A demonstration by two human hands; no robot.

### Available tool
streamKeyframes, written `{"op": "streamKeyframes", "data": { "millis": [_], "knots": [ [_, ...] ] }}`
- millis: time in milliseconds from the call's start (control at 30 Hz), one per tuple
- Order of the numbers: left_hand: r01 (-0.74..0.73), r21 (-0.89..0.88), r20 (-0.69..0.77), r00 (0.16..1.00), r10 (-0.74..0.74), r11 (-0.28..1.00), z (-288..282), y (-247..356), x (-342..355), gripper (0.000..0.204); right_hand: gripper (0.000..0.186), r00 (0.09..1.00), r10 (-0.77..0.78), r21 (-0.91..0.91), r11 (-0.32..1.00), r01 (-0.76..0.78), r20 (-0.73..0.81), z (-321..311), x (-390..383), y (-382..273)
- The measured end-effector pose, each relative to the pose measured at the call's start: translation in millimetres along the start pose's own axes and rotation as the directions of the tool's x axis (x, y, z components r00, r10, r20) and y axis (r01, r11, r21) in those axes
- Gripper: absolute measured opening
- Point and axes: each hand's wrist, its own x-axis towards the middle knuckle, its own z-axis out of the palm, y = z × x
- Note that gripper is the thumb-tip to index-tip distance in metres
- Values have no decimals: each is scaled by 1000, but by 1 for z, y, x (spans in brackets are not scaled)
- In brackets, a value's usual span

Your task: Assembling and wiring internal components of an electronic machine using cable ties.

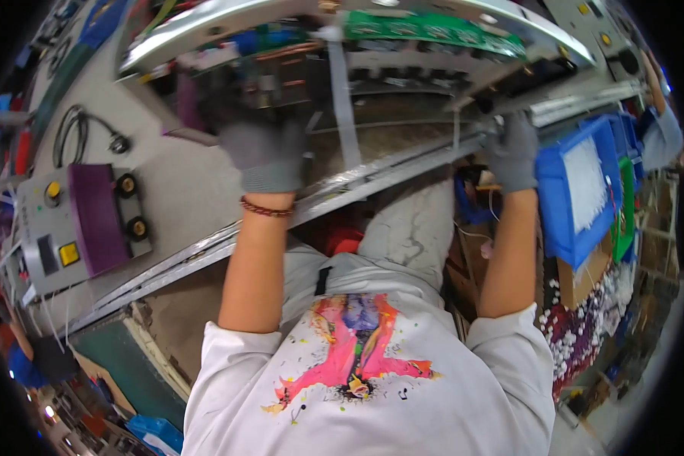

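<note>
In front of me is an open metal chassis (463,95) with a green circuit board (433,34), wiring and copper-coloured parts inside. My left hand (262,148), in a grey glove, reaches to its near left side; its fingers are dark and smeared by motion. The gloved right hand (514,152) is at the chassis's near right corner, by the metal rail along the bench edge. Its fingertips are too blurred to show a grip. A pale strip (343,106) runs down across the chassis opening.
On the bench at left stands a grey and purple control box (91,224) with yellow buttons. Behind it lies a coiled black cable (76,137). Right of my right arm is a blue bin (577,190) holding white pieces, with a green tray (625,199) beside it. Other people work at both sides.
</note>
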Motion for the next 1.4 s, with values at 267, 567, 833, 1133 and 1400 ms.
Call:
{"op": "streamKeyframes", "data": {
  "millis": [267,567,833,1133,1400],
  "knots": [
    [-47,-53,-156,987,38,998,-15,20,-12,81,29,990,132,159,978,-138,51,-2,3,16],
    [105,-130,-42,993,-111,986,-7,22,-13,75,27,1000,-14,143,990,15,-7,-8,-1,21],
    [-1,-33,-51,999,-1,999,1,12,15,61,28,921,-59,234,959,159,-384,-24,-27,-110],
    [-152,180,-42,986,162,972,-9,22,17,73,42,939,-341,300,901,313,47,24,9,-222],
    [-185,307,-71,974,216,933,-5,-7,19,72,46,971,-23,376,924,-70,238,20,38,-251]
  ]
}}
